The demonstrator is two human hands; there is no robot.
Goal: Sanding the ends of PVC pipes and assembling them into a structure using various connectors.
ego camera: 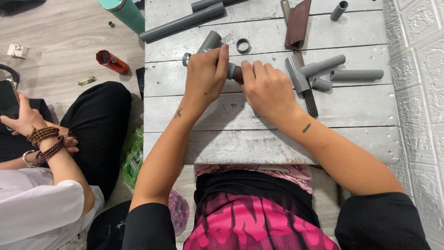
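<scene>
My left hand [206, 74] grips a short grey pipe piece [210, 42] that points up and away over a white plank table [259, 134]. My right hand [267, 87] closes on the other end of the same assembly, where a grey fitting with a dark end [234, 72] shows between the two hands. What lies under my fingers is hidden.
Loose grey pipes [182, 21], a grey ring [243, 45], a tee-shaped pipe assembly [314, 71] and a brown sheath [298, 23] lie on the table. A white tiled wall [421, 92] borders the right. A seated person's hand [23, 118] holds a phone at left; a teal bottle [126, 13] and red can [112, 62] are on the floor.
</scene>
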